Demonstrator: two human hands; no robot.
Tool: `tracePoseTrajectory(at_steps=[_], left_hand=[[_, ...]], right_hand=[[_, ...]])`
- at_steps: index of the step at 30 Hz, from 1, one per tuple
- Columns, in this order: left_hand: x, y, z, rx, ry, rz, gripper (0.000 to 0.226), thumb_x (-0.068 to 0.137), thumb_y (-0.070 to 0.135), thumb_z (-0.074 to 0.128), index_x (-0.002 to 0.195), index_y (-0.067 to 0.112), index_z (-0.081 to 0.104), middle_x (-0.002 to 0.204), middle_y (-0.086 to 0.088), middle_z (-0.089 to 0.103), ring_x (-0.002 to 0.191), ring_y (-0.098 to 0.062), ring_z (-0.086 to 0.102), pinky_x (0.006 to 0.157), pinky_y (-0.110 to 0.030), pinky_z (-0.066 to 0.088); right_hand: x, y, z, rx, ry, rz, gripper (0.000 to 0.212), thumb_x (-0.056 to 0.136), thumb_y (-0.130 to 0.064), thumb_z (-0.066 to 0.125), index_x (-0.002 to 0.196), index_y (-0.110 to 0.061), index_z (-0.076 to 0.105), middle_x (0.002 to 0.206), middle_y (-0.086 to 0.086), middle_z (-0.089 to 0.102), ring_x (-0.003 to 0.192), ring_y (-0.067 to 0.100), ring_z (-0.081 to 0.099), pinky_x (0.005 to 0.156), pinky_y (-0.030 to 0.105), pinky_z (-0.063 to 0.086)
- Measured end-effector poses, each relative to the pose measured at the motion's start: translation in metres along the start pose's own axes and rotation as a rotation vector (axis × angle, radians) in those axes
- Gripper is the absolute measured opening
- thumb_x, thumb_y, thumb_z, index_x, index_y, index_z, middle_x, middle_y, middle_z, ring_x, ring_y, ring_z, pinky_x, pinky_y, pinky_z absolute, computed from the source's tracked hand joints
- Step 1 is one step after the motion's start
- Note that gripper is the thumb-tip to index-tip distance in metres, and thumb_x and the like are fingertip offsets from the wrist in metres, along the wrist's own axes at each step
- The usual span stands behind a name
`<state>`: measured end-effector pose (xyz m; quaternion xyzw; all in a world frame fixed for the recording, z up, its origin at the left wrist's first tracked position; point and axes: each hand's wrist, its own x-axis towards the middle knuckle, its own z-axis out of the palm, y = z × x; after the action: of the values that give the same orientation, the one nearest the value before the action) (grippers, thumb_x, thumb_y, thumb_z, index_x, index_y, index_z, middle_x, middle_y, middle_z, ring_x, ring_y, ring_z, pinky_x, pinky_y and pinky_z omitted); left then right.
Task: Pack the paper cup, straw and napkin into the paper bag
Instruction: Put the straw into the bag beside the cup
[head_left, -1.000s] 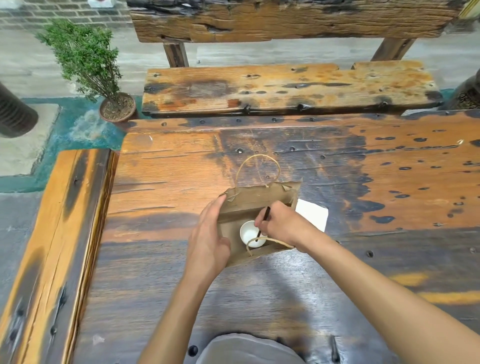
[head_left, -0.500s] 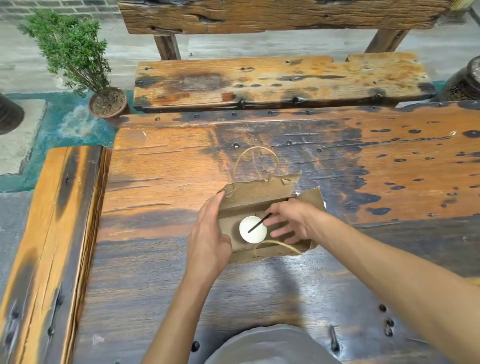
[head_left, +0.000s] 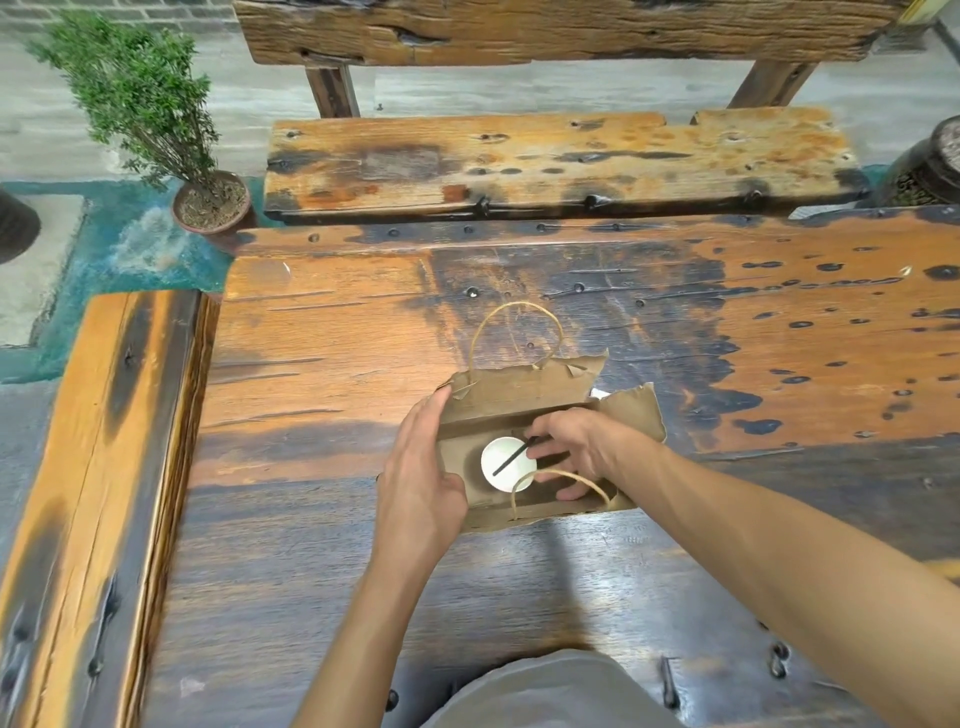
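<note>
A brown paper bag (head_left: 524, 395) with twine handles stands open on the wooden table (head_left: 337, 571). Inside it sits a white paper cup (head_left: 496, 454), seen from above, with a black straw (head_left: 511, 459) lying slanted across its top. My right hand (head_left: 582, 441) reaches into the bag and pinches the straw's upper end. My left hand (head_left: 421, 467) grips the bag's left wall. Only a small white corner of the napkin (head_left: 600, 394) shows behind the bag's right flap; the rest is hidden.
A wooden bench (head_left: 519, 161) runs along the table's far side and another bench (head_left: 104, 467) along its left. A potted green shrub (head_left: 208, 202) stands on the floor at the far left corner. A dark pot (head_left: 930, 171) sits at the far right.
My right hand has lowered the straw from upright above the cup to lying across the cup's top, deeper in the bag. The bag's right flap has opened outward and covers most of the napkin.
</note>
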<state>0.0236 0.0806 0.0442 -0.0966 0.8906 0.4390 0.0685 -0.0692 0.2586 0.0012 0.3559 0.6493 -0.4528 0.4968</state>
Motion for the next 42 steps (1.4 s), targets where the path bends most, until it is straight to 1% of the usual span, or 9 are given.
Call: tracePoseTrajectory(at_steps=[4, 12, 18, 23, 26, 30, 34, 39, 42], left_hand=[[0.001, 0.002, 0.0, -0.007, 0.009, -0.002, 0.094, 0.072, -0.016, 0.048, 0.149, 0.036, 0.032, 0.15, 0.011, 0.042, 0.135, -0.013, 0.043, 0.106, -0.044, 0.045], [0.001, 0.005, -0.001, -0.032, -0.014, -0.011, 0.094, 0.074, -0.016, 0.05, 0.149, 0.039, 0.032, 0.151, 0.009, 0.041, 0.129, -0.023, 0.051, 0.1, -0.05, 0.048], [0.004, 0.005, 0.0, -0.057, -0.017, -0.026, 0.093, 0.073, -0.017, 0.049, 0.149, 0.036, 0.033, 0.151, 0.008, 0.044, 0.132, -0.021, 0.048, 0.102, -0.049, 0.048], [0.006, 0.004, 0.001, -0.065, -0.009, -0.044, 0.094, 0.073, -0.017, 0.049, 0.147, 0.038, 0.035, 0.148, 0.008, 0.045, 0.13, -0.022, 0.05, 0.1, -0.051, 0.049], [0.007, 0.004, 0.003, -0.058, 0.002, -0.038, 0.094, 0.069, -0.018, 0.049, 0.146, 0.036, 0.038, 0.145, 0.006, 0.049, 0.128, -0.023, 0.051, 0.101, -0.05, 0.048], [0.011, 0.003, 0.004, -0.034, 0.024, -0.037, 0.092, 0.068, -0.019, 0.051, 0.145, 0.032, 0.041, 0.14, 0.012, 0.048, 0.132, -0.019, 0.048, 0.108, -0.039, 0.043], [0.015, 0.002, 0.003, -0.023, 0.013, -0.071, 0.092, 0.07, -0.018, 0.052, 0.145, 0.034, 0.04, 0.147, 0.006, 0.049, 0.131, -0.021, 0.049, 0.107, -0.044, 0.045], [0.017, 0.005, 0.005, -0.002, 0.004, -0.084, 0.092, 0.069, -0.019, 0.054, 0.146, 0.03, 0.041, 0.145, 0.011, 0.048, 0.134, -0.009, 0.044, 0.113, -0.028, 0.034], [0.017, 0.004, 0.004, 0.014, 0.005, -0.118, 0.093, 0.07, -0.017, 0.055, 0.144, 0.038, 0.04, 0.145, 0.007, 0.052, 0.121, -0.011, 0.057, 0.106, -0.031, 0.043]], right_hand=[[0.002, 0.004, -0.002, 0.026, -0.014, -0.021, 0.026, 0.097, -0.027, 0.048, 0.119, -0.016, 0.055, 0.105, 0.001, 0.067, 0.096, 0.028, 0.064, 0.097, 0.057, 0.044], [-0.018, 0.004, -0.008, 0.095, 0.032, -0.124, 0.034, 0.095, -0.022, 0.051, 0.127, -0.012, 0.044, 0.128, 0.018, 0.056, 0.108, 0.038, 0.059, 0.093, 0.053, 0.048], [-0.074, 0.003, -0.031, 0.132, 0.061, -0.336, 0.029, 0.093, -0.021, 0.058, 0.119, -0.019, 0.046, 0.128, 0.014, 0.05, 0.118, 0.034, 0.052, 0.094, 0.048, 0.049], [-0.124, 0.005, -0.087, 0.267, -0.099, -0.616, 0.032, 0.093, -0.024, 0.061, 0.12, -0.008, 0.061, 0.112, 0.022, 0.07, 0.094, 0.036, 0.071, 0.08, 0.047, 0.057], [-0.111, 0.014, -0.118, 0.353, 0.092, -0.802, 0.025, 0.095, -0.026, 0.055, 0.109, -0.009, 0.068, 0.099, 0.019, 0.075, 0.083, 0.031, 0.074, 0.078, 0.04, 0.058], [-0.019, 0.039, -0.123, 0.351, 0.527, -0.6, 0.017, 0.099, -0.014, 0.046, 0.102, -0.01, 0.063, 0.099, 0.011, 0.072, 0.075, 0.024, 0.066, 0.064, 0.029, 0.046], [0.071, 0.064, -0.122, 0.28, 0.632, -0.454, 0.013, 0.092, -0.003, 0.052, 0.102, -0.007, 0.059, 0.092, 0.014, 0.06, 0.078, 0.023, 0.055, 0.059, 0.028, 0.042], [0.128, 0.08, -0.125, 0.224, 0.714, -0.255, 0.006, 0.088, -0.006, 0.058, 0.088, -0.001, 0.06, 0.085, 0.017, 0.057, 0.08, 0.028, 0.054, 0.073, 0.042, 0.05], [0.144, 0.082, -0.121, 0.13, 0.739, -0.197, 0.031, 0.086, -0.023, 0.065, 0.096, 0.006, 0.062, 0.097, 0.022, 0.063, 0.093, 0.033, 0.062, 0.075, 0.037, 0.046]])
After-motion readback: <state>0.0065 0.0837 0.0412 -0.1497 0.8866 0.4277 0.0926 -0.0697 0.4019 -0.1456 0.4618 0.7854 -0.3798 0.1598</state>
